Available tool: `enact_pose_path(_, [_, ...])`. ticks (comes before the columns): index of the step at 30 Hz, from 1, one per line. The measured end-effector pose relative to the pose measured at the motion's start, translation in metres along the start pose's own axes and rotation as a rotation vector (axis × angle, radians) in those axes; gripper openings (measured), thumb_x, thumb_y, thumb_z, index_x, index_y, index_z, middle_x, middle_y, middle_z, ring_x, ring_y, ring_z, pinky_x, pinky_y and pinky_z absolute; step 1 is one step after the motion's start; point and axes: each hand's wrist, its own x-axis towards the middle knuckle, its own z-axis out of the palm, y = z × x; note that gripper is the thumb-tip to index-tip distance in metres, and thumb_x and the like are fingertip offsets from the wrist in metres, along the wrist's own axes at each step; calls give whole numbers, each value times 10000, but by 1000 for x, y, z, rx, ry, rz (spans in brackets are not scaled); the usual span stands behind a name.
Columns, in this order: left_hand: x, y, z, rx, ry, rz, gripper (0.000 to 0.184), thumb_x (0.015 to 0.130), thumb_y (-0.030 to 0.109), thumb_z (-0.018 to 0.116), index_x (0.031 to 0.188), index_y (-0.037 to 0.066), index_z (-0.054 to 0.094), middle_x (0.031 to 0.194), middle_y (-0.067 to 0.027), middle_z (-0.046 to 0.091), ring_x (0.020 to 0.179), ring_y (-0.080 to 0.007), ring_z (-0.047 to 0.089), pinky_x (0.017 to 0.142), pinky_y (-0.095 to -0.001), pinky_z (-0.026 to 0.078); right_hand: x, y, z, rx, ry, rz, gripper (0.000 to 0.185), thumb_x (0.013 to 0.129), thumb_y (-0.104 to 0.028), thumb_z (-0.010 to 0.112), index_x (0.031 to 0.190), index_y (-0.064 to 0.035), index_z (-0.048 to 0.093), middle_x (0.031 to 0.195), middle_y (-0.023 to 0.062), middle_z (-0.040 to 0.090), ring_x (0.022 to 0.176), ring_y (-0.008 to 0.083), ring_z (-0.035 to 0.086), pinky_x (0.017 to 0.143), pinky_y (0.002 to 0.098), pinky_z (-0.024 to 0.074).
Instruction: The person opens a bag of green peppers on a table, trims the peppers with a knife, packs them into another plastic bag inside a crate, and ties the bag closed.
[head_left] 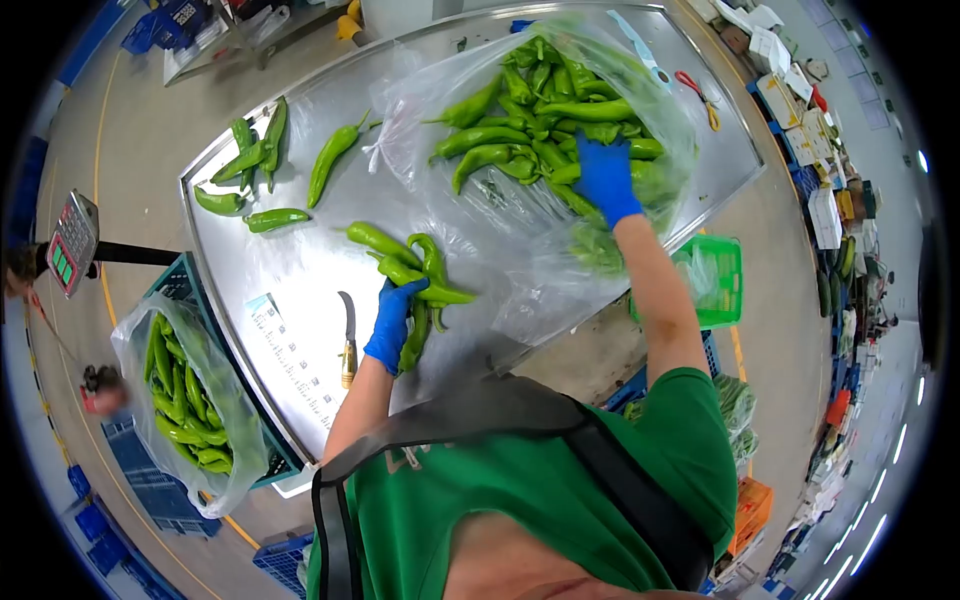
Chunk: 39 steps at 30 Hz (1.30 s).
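My left hand (395, 318), in a blue glove, is closed around part of a small bunch of green peppers (425, 262) low over the steel table (480, 345). My right hand (606, 178), gloved in blue too, rests on the pepper heap (545, 110) inside a large clear plastic bag (410, 110); its fingertips are among the peppers, so its grip is unclear. More loose peppers (250, 157) lie at the table's upper left. A knife (349, 345) with a curved blade is beside my left hand, next to a printed sheet (290, 355).
A lined crate of peppers (185, 400) stands left of the table, near a scale (73, 243). Red-handled scissors (698, 98) and a light-blue tool (640, 47) lie at the far right. A green basket (722, 280) is beyond my right arm.
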Motion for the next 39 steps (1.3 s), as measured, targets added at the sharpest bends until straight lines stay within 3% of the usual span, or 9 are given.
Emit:
enact_pose_path(5, [-6, -8, -3, -147, -40, 43, 516, 735, 181, 670, 1199, 86, 464, 1012, -74, 583, 855, -187, 578, 735, -304, 463, -23, -81, 57, -142, 316, 0, 315, 776, -118, 466, 1079, -69, 540, 874, 137, 566, 846, 351, 555, 764, 519, 410])
enact_pose_path(9, [-5, -35, -15, 58, 6, 149, 629, 768, 59, 604, 1325, 37, 311, 1166, -164, 500, 1024, -285, 539, 839, -340, 454, -44, -182, 83, 411, 18, -155, 449, 730, -211, 571, 1148, -56, 518, 859, 130, 569, 783, 270, 556, 673, 426, 424])
enact_pose_path(13, [-27, -57, -28, 706, 137, 315, 757, 746, 74, 610, 1393, 96, 220, 1169, -258, 472, 1100, -376, 483, 863, -384, 423, -41, -178, -12, 848, -50, -280, 689, 684, -329, 679, 1281, -86, 435, 1100, 148, 548, 994, 307, 534, 864, 381, 418])
enact_pose_path(14, [-34, -52, -31, 667, 116, 292, 759, 734, 57, 606, 1391, 91, 227, 1166, -248, 481, 1088, -369, 493, 861, -379, 425, -29, -155, -27, 1026, -169, -251, 688, 687, -334, 678, 1286, -98, 435, 1125, 144, 542, 1016, 309, 526, 888, 384, 409])
enact_pose_path(16, [-53, -35, -32, 579, 76, 246, 766, 711, 23, 598, 1386, 81, 242, 1158, -227, 499, 1066, -355, 513, 856, -370, 430, 28, -102, -9, 742, 511, -89, 544, 675, -381, 664, 1117, -96, 526, 967, 111, 574, 898, 289, 545, 798, 400, 435])
enact_pose_path(20, [-73, 0, -40, 75, 152, 263, 689, 649, -76, 543, 1306, 10, 355, 1102, -133, 560, 968, -216, 571, 837, -289, 459, 104, -53, 65, 775, -36, 94, 792, 648, -471, 699, 1254, -46, 416, 1127, 233, 540, 1020, 360, 543, 869, 440, 437])
enact_pose_path(26, [-17, -10, -48, -318, 390, 226, 543, 733, -5, 586, 1248, -4, 413, 1069, -100, 547, 952, -200, 538, 826, -292, 445, 69, -66, 81, 804, -160, 145, 819, 618, -333, 714, 1291, -25, 364, 1206, 245, 500, 1067, 361, 527, 902, 408, 419])
enact_pose_path(33, [42, 23, -12, 888, 635, 288, 1135, 567, 340, 804, 1398, 10, 105, 1189, -231, 471, 972, -356, 564, 812, -422, 468, -38, -76, 20, 1126, 98, 304, 703, 647, -132, 680, 1280, -10, 398, 1167, 197, 521, 1088, 354, 494, 932, 382, 393])
enact_pose_path(39, [59, 20, -20, 782, 452, 171, 1064, 556, 262, 791, 1374, -1, 163, 1099, -241, 552, 949, -343, 589, 794, -396, 480, -101, -141, 13, 495, 101, -26, 873, 603, -307, 736, 1339, -67, 332, 1178, 178, 472, 1139, 329, 416, 989, 449, 303])
